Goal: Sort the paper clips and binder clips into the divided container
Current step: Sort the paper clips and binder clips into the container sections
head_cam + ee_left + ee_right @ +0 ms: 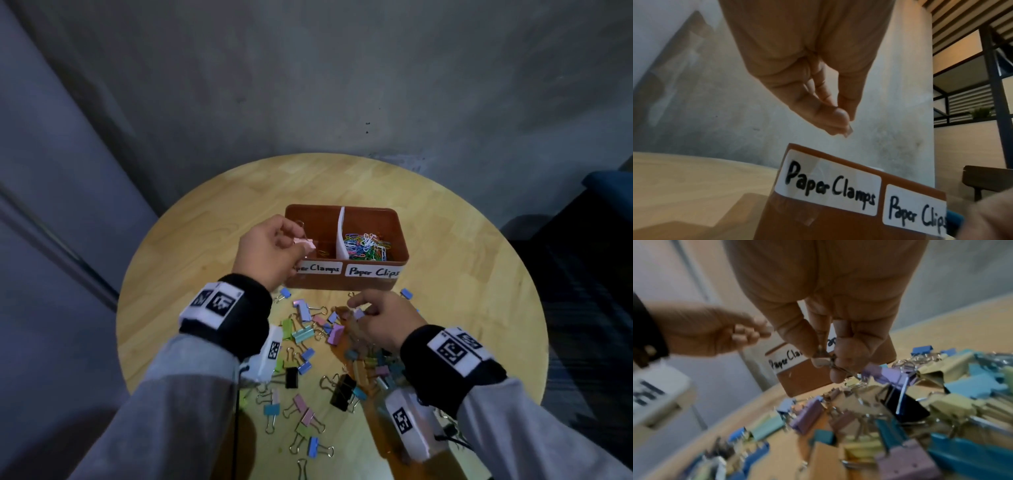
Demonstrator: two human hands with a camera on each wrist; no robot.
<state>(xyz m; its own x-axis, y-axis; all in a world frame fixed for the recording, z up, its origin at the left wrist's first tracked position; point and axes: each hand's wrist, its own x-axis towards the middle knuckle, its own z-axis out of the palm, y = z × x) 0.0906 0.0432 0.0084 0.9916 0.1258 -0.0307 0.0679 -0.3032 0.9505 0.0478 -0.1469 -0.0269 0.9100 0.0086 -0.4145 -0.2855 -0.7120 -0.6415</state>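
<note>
A brown divided container [342,284] stands mid-table, labelled "Paper Clamps" on the left and "Paper Clips" on the right. Coloured paper clips [366,245] fill the right compartment. My left hand [294,240] pinches a pink binder clip [305,242] over the left compartment. In the left wrist view its fingertips [840,120] are pressed together above the container [818,211], and the clip is mostly hidden. My right hand [356,310] pinches the wire handles of a purple binder clip [885,374], low over the pile of binder clips [329,359].
The round wooden table [462,274] stands against a grey wall. Binder clips of many colours, including black ones [342,392], lie scattered from the container's front wall to the near edge. A dark seat [599,192] is off to the right.
</note>
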